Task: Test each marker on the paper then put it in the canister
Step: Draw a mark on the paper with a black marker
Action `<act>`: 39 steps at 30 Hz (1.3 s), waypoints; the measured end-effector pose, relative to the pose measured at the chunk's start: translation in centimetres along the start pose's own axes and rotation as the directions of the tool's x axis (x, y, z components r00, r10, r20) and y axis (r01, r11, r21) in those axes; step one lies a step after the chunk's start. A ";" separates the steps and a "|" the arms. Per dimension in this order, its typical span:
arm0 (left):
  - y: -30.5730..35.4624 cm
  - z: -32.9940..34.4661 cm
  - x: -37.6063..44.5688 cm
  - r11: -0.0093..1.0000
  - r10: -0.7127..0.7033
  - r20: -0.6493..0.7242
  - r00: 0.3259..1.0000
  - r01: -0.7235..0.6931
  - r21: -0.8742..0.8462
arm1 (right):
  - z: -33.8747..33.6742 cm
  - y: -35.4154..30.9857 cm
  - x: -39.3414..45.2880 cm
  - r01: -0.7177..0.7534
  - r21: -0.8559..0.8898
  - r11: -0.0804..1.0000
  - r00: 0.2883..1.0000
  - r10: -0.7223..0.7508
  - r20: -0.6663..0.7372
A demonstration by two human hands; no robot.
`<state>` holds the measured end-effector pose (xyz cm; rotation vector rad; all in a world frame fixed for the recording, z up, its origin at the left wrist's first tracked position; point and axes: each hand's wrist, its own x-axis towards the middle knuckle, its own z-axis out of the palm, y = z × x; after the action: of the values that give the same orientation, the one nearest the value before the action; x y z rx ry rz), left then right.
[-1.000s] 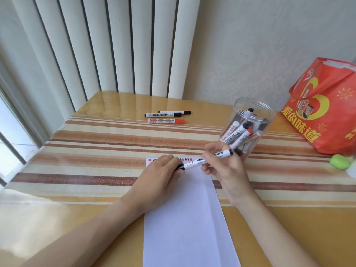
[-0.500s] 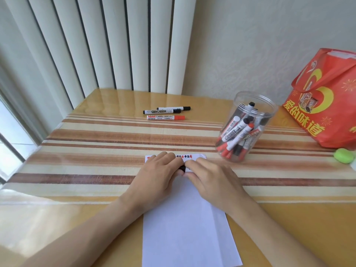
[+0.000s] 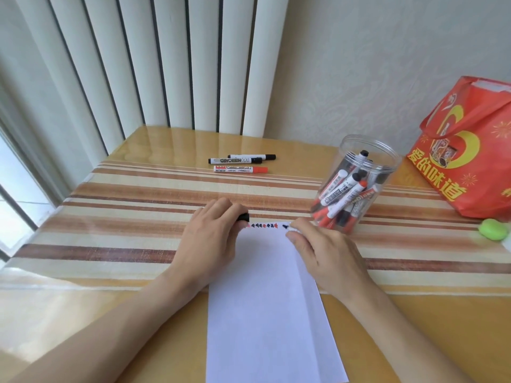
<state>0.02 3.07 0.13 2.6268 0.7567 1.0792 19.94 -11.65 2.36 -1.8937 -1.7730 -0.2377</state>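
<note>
Paper [image 3: 265, 294]: flat on the counter [image 3: 124, 233], marks along its far edge.
Right hand [image 3: 326, 252]: fingers clamped on a marker, apparently tip down; short, light stroke would suffice.
Left hand [image 3: 213, 239]: fingers closed around black cap [image 3: 244, 217].
Canister [image 3: 356, 183]: just right, nearly full, unobstructed.
Three markers [image 3: 240, 163]: far side, untested.
</note>
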 end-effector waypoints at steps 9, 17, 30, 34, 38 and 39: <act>1.7 0.2 -1.2 0.994 0.095 0.261 0.961 -0.107 0.033 | 0.4 0.3 0.8 -0.222 0.490 0.843 0.973 0.222 0.058; 1.8 1.2 -1.7 0.973 0.228 0.463 0.857 -0.221 -0.070 | 0.1 -0.1 1.4 -0.392 0.919 0.036 0.870 0.338 0.358; 1.7 1.4 -2.5 0.940 0.340 0.508 0.791 -0.300 -0.162 | 1.9 1.1 3.3 -0.507 0.742 0.440 0.830 0.483 0.280; 1.8 1.3 -2.5 0.935 0.352 0.533 0.769 -0.310 -0.171 | 2.6 1.7 3.1 -0.489 0.729 0.479 0.827 0.519 0.214; 1.9 1.1 -2.3 0.933 0.359 0.560 0.746 -0.301 -0.198 | 2.7 1.9 3.5 -0.508 0.720 0.473 0.819 0.524 0.233; 1.9 1.1 -2.3 0.932 0.362 0.560 0.745 -0.301 -0.202 | 2.8 2.0 3.6 -0.521 0.719 0.460 0.811 0.530 0.248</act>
<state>0.13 0.31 -1.32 2.8205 0.0903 0.2762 21.71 -7.19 1.20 -1.6305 -0.9002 0.6568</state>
